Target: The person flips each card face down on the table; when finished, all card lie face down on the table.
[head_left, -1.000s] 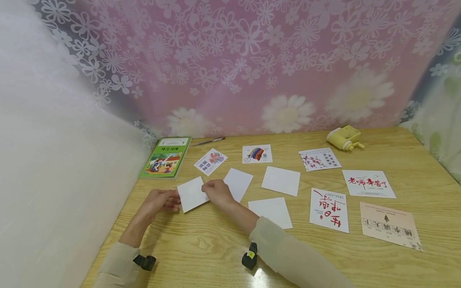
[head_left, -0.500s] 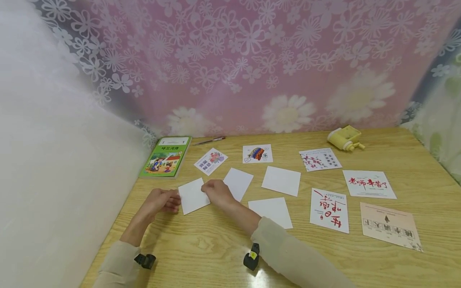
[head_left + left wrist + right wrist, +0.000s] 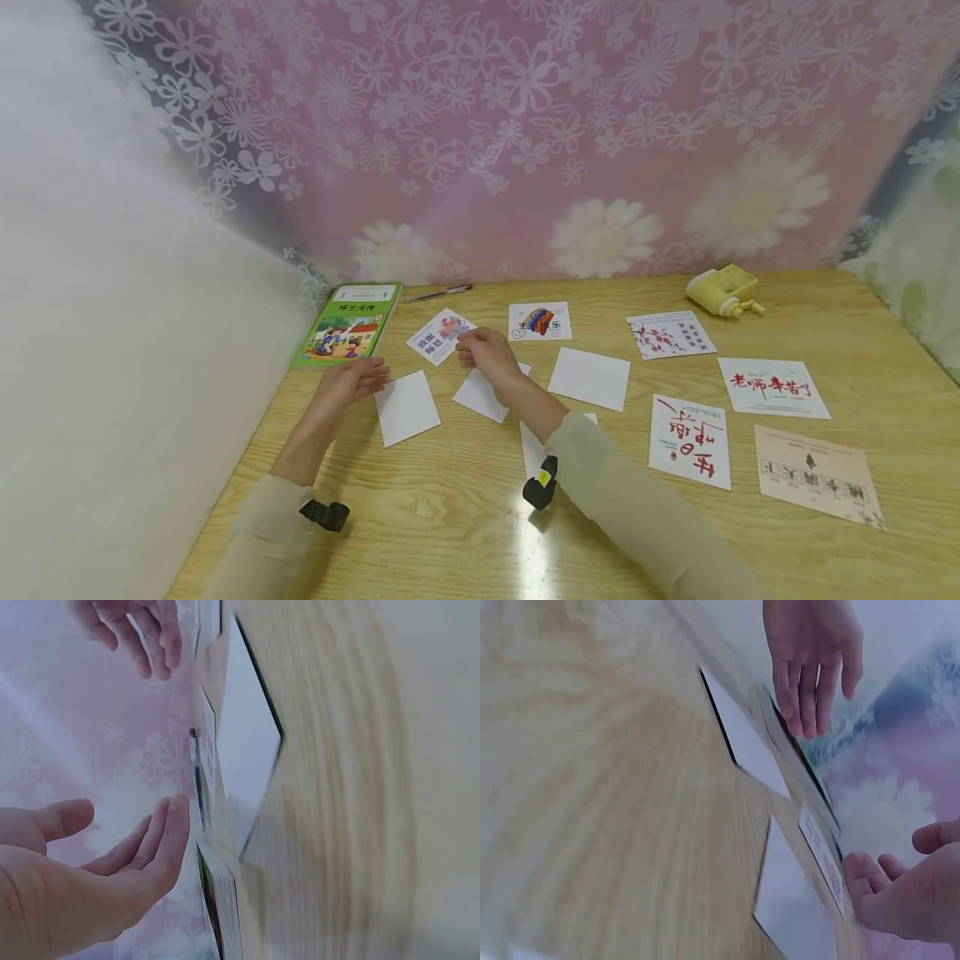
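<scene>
Raised over the table, my left hand (image 3: pixel 347 390) has its fingers extended and holds nothing. Just to its right lies a blank white card (image 3: pixel 407 408), flat on the wood. My right hand (image 3: pixel 489 360) hovers with relaxed, bent fingers, nothing between them. It covers part of a second blank white card (image 3: pixel 477 397) and overlaps the corner of a card printed with flowers and writing (image 3: pixel 437 337). In the left wrist view the thumb and fingers of my left hand (image 3: pixel 105 877) stand apart. The right wrist view shows my right hand (image 3: pixel 911 889) off the cards.
A green picture-covered book (image 3: pixel 347 327) lies back left, beside a pen (image 3: pixel 438 293). Another blank card (image 3: pixel 589 378) is at centre; one more (image 3: pixel 534 450) is partly under the right forearm. Several printed cards (image 3: pixel 774 387) spread rightward. A yellow device (image 3: pixel 723 290) stands at the back.
Both hands have come off the left blank card and risen away. The right hand moved up and right, its fingers loosened; the left moved slightly up. The card lies on the table.
</scene>
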The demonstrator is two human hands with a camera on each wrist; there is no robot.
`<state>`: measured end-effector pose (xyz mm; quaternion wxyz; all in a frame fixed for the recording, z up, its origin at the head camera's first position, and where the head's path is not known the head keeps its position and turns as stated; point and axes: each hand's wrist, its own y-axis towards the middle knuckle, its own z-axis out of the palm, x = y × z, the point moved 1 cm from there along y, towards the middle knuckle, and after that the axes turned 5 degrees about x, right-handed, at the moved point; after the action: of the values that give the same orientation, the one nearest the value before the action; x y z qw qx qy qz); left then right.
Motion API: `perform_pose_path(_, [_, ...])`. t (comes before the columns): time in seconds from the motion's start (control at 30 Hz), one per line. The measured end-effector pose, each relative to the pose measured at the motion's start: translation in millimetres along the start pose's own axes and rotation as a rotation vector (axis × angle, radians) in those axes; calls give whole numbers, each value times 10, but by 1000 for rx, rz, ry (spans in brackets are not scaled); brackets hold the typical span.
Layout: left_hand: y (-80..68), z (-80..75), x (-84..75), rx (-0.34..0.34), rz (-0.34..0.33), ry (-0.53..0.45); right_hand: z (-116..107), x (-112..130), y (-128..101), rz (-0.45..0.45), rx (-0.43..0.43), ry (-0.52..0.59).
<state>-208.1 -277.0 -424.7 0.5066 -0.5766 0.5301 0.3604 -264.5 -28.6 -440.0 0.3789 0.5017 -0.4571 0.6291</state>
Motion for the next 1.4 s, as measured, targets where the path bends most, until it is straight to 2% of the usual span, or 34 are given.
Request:
perform_pose_path(0.17, [133, 76, -61, 39, -3, -120, -238, 26, 237, -10, -31, 50])
perform_pose_path(0.3, [247, 142, -103, 33, -43, -279, -401, 54, 392, -13, -26, 74])
perform_pose_path(0.53, [441, 268, -147, -21, -116, -543, -496, 132, 522, -8, 126, 49])
perform_pose_path(0.67, [541, 371, -150, -35, -138, -627, -483, 124, 583, 2, 192, -5])
perform_pose_path(0.83, [625, 476, -173, -84, -154, -658, -409, 93, 618, 46, 231, -110])
perform_pose_path(0.97, [681, 508, -186, -127, -152, -705, -369, 83, 596, 56, 192, -131])
perform_pose_path(1.1, [701, 540, -173, -137, -172, -770, -361, 63, 581, 63, 170, -132])
perform_pose_path(1.2, [695, 552, -149, -162, -190, -733, -343, 54, 574, 65, 165, -145])
perform_pose_path(1.3, [693, 549, -141, -218, -207, -663, -342, 77, 562, 52, 150, -171])
perform_pose_path(1.4, [680, 564, -169, -237, -223, -656, -377, 107, 552, 48, 141, -191])
